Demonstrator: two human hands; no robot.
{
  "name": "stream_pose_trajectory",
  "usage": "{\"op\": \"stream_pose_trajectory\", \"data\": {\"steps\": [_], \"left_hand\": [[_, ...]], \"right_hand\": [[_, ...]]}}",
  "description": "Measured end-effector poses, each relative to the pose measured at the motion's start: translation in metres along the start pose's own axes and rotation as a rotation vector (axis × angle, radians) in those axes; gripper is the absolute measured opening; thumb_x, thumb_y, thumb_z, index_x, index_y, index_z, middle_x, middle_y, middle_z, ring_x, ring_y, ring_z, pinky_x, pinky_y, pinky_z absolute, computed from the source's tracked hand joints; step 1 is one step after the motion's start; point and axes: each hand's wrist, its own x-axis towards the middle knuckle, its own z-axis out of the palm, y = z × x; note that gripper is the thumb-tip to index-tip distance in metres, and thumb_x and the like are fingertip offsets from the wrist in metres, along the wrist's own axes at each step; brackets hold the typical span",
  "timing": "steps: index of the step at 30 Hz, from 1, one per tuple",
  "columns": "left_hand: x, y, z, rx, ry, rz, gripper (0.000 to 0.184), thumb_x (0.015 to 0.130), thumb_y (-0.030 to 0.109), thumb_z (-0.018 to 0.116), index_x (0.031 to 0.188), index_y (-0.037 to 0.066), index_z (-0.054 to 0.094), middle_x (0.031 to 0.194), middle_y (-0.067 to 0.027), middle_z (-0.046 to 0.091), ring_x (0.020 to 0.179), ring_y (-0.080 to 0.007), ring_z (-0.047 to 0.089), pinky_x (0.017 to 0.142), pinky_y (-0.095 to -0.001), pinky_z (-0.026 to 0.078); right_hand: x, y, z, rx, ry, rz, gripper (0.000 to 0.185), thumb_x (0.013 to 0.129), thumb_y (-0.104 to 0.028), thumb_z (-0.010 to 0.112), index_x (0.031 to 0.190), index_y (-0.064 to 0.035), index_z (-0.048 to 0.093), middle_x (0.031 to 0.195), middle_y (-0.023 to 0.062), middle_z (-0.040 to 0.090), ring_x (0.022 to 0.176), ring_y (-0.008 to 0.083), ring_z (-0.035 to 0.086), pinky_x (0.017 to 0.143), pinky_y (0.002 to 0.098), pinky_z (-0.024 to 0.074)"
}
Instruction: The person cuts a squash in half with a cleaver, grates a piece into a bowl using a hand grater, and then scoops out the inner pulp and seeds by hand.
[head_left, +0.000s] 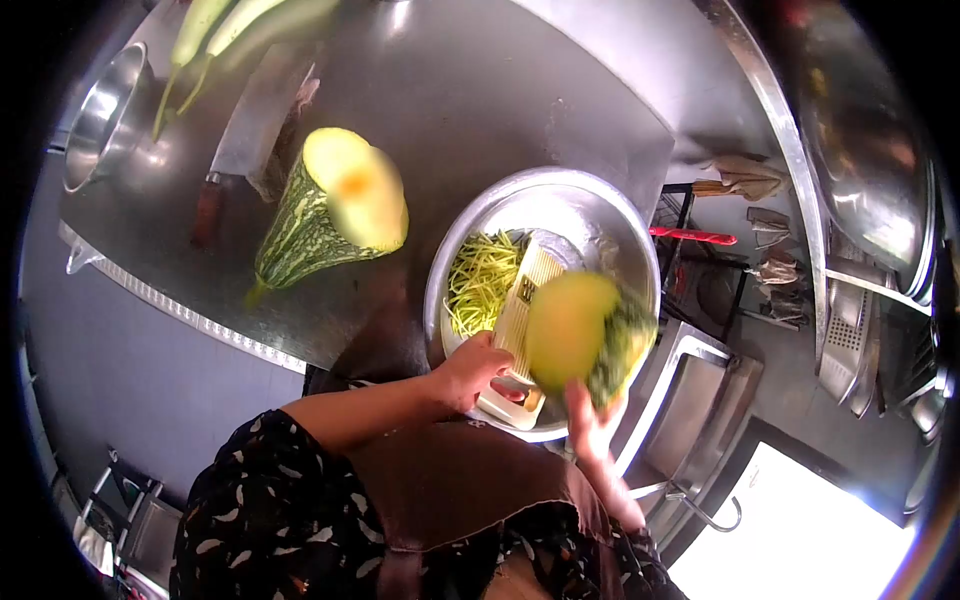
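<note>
My left hand (468,370) is closed around the lower part of a cream-coloured grater (513,340), which leans inside a large metal bowl (437,300). Yellow-green shreds (480,280) are heaped in the bowl on the grater's left side. In my right hand (592,425) is a cut piece of green-skinned squash (575,335), blurred by motion, its pale yellow cut face over the grater. Whether the squash touches the grater I cannot tell. Another cut squash (310,225), with mottled green skin, lies on the metal table left of the bowl.
A cleaver (262,120) with a wooden handle lies on the metal table (470,110) beyond the cut squash. Pale green long vegetables (205,30) and a smaller metal bowl (105,120) are at the far left. A sink (690,400) and a red-handled item (695,236) are to the right.
</note>
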Motion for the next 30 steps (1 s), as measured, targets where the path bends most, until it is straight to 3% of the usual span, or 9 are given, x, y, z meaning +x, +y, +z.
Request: {"op": "stream_pose_trajectory", "data": {"steps": [3,6,7,14,16,18,23,27,30], "left_hand": [[-0.005,0.002,0.001,0.063,-0.003,0.015,0.029,0.082,0.004,0.051,0.11,0.002,0.051,0.082,-0.0058,0.052,0.065,-0.0161,0.053,0.065,-0.041,0.059],[-0.002,0.0,0.004,0.04,-0.058,0.053,0.025,0.08,0.002,0.049,0.104,0.002,0.053,0.072,-0.0018,0.046,0.06,-0.0135,0.05,0.065,-0.0433,0.059],[-0.004,0.003,0.004,0.05,-0.056,0.062,0.025,0.08,0.002,0.049,0.104,0.002,0.053,0.072,-0.0018,0.046,0.06,-0.0135,0.05,0.065,-0.0433,0.059],[0.002,-0.002,-0.004,0.009,-0.001,-0.006,0.039,0.078,-0.002,0.049,0.116,0.001,0.041,0.086,-0.0067,0.044,0.072,-0.021,0.054,0.066,-0.0452,0.059],[0.01,-0.01,-0.011,0.093,-0.032,0.002,0.035,0.078,-0.002,0.049,0.113,0.001,0.043,0.082,-0.0055,0.045,0.07,-0.0208,0.054,0.065,-0.0456,0.059],[0.0,0.0,-0.003,0.097,0.012,0.006,0.034,0.078,-0.002,0.049,0.112,0.001,0.044,0.08,-0.0049,0.045,0.069,-0.0202,0.054,0.065,-0.0458,0.059],[0.011,-0.008,-0.016,-0.038,-0.152,-0.004,0.025,0.079,0.001,0.05,0.104,0.001,0.049,0.073,-0.0023,0.042,0.064,-0.0151,0.05,0.066,-0.0462,0.059],[-0.003,0.005,-0.002,-0.006,-0.124,-0.006,0.021,0.08,0.003,0.051,0.101,0.002,0.051,0.073,-0.0029,0.044,0.062,-0.015,0.049,0.067,-0.0475,0.058],[0.001,0.006,-0.007,0.089,-0.102,-0.045,0.018,0.079,0.002,0.049,0.097,0.003,0.051,0.071,-0.0016,0.042,0.06,-0.0142,0.048,0.068,-0.0485,0.058]], "right_hand": [[0.004,0.0,0.02,-0.266,0.063,-0.359,0.049,0.08,-0.003,0.06,0.126,0.0001,0.041,0.111,0.0114,0.057,0.099,0.0179,0.057,0.082,0.0295,0.0479],[0.089,0.054,0.022,-0.129,0.199,0.105,0.019,0.081,-0.003,0.063,0.098,0.0004,0.056,0.078,0.0013,0.058,0.069,0.0093,0.055,0.061,0.0248,0.0456],[0.105,0.054,0.023,-0.076,0.137,-0.184,0.019,0.081,-0.004,0.064,0.098,-0.0003,0.056,0.081,0.0022,0.06,0.07,0.009,0.056,0.061,0.0227,0.0458],[0.004,0.015,0.006,-0.246,-0.151,-0.391,0.05,0.08,0.002,0.061,0.126,-0.0002,0.043,0.116,0.0126,0.055,0.105,0.0184,0.054,0.087,0.0302,0.0452],[0.046,0.089,0.005,0.107,0.023,-0.095,0.031,0.082,0.0,0.058,0.112,-0.001,0.053,0.103,0.0098,0.058,0.091,0.0173,0.057,0.074,0.0311,0.0501],[0.102,0.07,0.017,-0.326,0.11,-0.103,0.022,0.082,-0.01,0.065,0.099,0.001,0.057,0.078,0.0018,0.061,0.061,0.0154,0.058,0.057,0.0266,0.0481],[0.015,0.001,0.004,-0.209,-0.102,-0.065,0.035,0.077,-0.007,0.068,0.109,0.0004,0.056,0.099,0.0095,0.062,0.086,0.0176,0.06,0.075,0.0305,0.0487],[0.019,0.045,0.012,-0.354,-0.095,-0.435,0.048,0.075,0.002,0.063,0.12,-0.0031,0.048,0.109,0.012,0.055,0.097,0.0176,0.054,0.079,0.0321,0.0473],[0.104,0.064,0.022,-0.207,0.116,-0.091,0.013,0.078,-0.006,0.067,0.088,0.0005,0.061,0.073,0.0022,0.062,0.058,0.0117,0.056,0.055,0.0251,0.0475]]}}
